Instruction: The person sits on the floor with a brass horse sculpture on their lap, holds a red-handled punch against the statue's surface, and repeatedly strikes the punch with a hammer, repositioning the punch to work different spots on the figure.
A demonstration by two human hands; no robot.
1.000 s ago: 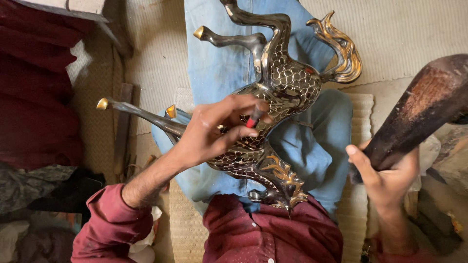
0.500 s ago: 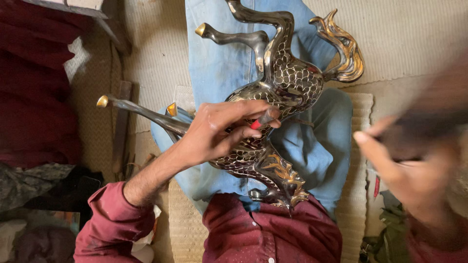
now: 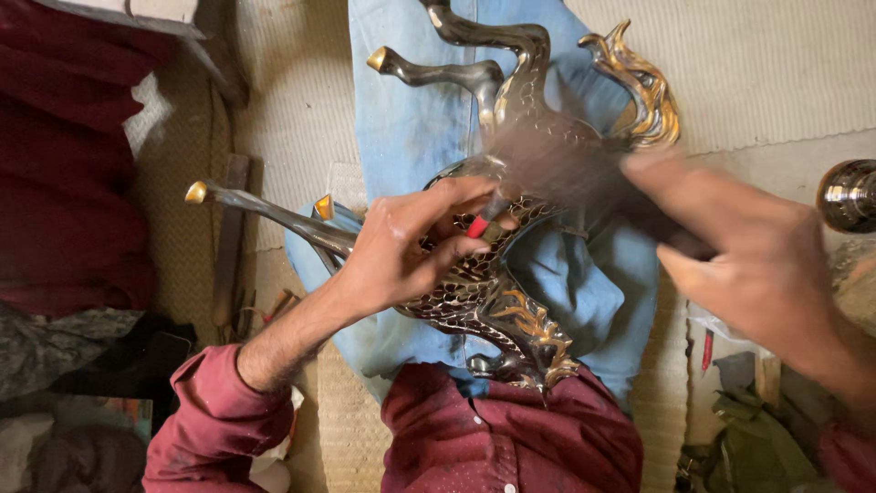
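From the head camera, a metal horse [image 3: 493, 283] lies across the lap at the middle of the frame, on a blue cloth [image 3: 411, 119] that runs up to the top edge. Its legs point to the upper left, and one hind leg is cut off by the top of the frame. The gold tail [image 3: 643, 87] curls at upper right.

The left hand [image 3: 401, 246] comes in from the lower left in a red sleeve [image 3: 214, 424]. Its fingers [image 3: 456, 196] are pressed together around a small tool with a red end [image 3: 477, 225], set against the horse's body; the tip is hidden under the hand.

The right hand [image 3: 757, 256] at right is badly blurred. Its fingers seem curled on a dark handle, but the smear over the horse hides what it is, and I cannot tell the grip for sure.

A shiny metal object [image 3: 849, 194] is cut off at the right edge.
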